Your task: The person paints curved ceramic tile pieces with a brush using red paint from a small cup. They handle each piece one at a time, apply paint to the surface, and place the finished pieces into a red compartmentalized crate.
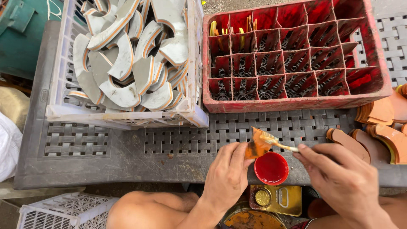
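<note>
My left hand [227,176] pinches a small curved piece [257,146], orange with paint, above the table's front edge. My right hand [339,178] grips a thin brush [277,143] whose bristles lie against that piece. Just below the piece sits a round red pot of red paint [271,168], between my two hands.
A white crate [127,118] holds several grey curved pieces with orange edges. A red divided crate [296,101] stands at the back right. Painted orange pieces [381,135] pile at the right. A gold tin can [275,199] and a rusty tin [252,219] sit below the grey woven table [127,152].
</note>
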